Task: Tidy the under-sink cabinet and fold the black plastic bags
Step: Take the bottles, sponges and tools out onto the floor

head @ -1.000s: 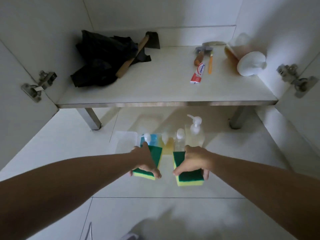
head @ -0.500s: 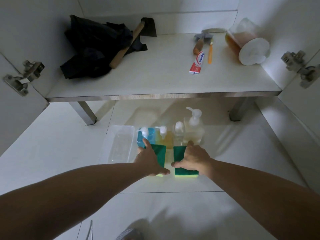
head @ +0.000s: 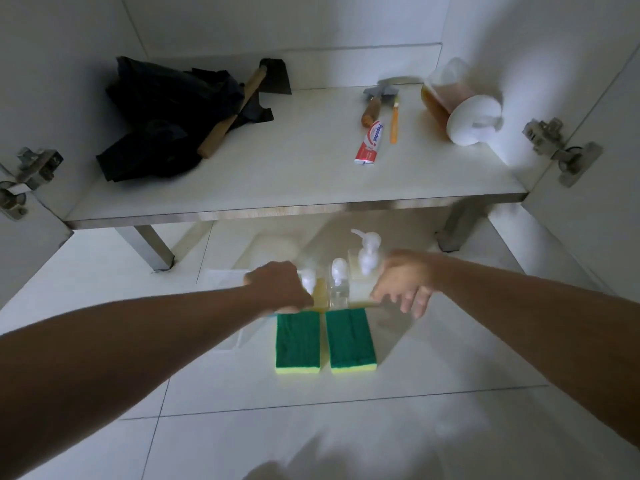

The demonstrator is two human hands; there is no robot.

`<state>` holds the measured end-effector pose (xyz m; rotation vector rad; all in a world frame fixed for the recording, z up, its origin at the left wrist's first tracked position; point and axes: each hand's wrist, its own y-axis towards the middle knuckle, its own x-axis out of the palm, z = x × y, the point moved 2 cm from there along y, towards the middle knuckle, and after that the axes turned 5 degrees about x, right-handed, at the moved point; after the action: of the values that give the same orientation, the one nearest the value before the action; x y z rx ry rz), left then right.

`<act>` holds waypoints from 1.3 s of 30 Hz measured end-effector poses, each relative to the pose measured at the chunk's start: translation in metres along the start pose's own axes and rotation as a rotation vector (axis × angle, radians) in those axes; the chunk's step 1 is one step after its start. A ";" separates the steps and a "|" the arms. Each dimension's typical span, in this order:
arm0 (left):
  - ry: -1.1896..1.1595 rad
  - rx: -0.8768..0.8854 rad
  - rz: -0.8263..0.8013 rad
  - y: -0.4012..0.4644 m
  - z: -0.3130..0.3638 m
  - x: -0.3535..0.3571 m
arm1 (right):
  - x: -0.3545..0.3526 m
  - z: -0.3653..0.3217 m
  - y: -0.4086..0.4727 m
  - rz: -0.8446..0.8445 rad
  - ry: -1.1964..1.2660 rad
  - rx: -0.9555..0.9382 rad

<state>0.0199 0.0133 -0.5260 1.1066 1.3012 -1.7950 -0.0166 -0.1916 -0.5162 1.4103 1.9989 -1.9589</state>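
Two sponges (head: pixel 325 341) lie flat on the floor tiles, green side up, side by side and just apart, right in front of the pump bottles (head: pixel 337 277). No hand is on them now. So the sponge bit looks done, and the job seems to be between steps.

L hand (head: pixel 278 287) is over by the left end of the bottle row. It is blurry. It looks curled, maybe round the left-most bottle, but I can't tell if it holds anything. R hand (head: pixel 403 284) hangs near the right end of the row, fingers loose and spread, holding nothing. It is blurry too.

Black plastic bags (head: pixel 162 119) are up on the shelf (head: pixel 294 188), back left, in one crumpled heap, not folded yet. A wood-handled tool (head: pixel 230 114) lies across the heap, so it rests on the bags.

Other stuff on the shelf: toothpaste tube (head: pixel 370 143), orange stick thing (head: pixel 394 123), small brush w/ wood handle (head: pixel 374 102), and a jar (head: pixel 457 105) tipped on its side w/ brown liquid in it, far right.

Next, I think: finish lining up the bottles, then go up to the shelf. Lift the tool off first, or the bags will drag it along. Bags are thin and floppy, so prob. both hands needed to pull one flat before folding. Jar looks like it could roll, so set it upright w/ care.
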 end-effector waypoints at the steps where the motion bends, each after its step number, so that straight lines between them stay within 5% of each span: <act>1: -0.104 0.007 -0.039 0.004 0.003 -0.015 | -0.017 0.004 -0.004 -0.021 0.007 0.022; 5: -0.305 0.030 -0.092 0.018 0.028 -0.076 | -0.083 0.022 -0.020 0.068 0.059 0.039; 17: -0.378 0.175 0.248 0.098 0.128 -0.170 | -0.209 0.029 -0.039 0.652 0.334 -0.126; 22: -0.352 0.133 0.418 0.131 0.142 -0.179 | -0.224 -0.008 -0.018 0.741 0.234 -0.253; 31: -0.414 0.073 0.428 0.197 0.136 -0.159 | -0.231 -0.050 0.067 0.708 -0.090 -0.281; 39: -0.470 0.082 0.378 0.201 0.146 -0.159 | -0.233 -0.034 0.077 1.069 -0.023 -0.113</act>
<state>0.2253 -0.1813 -0.4418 0.8330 0.6958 -1.6921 0.1857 -0.3110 -0.4372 1.8221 0.9117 -1.3082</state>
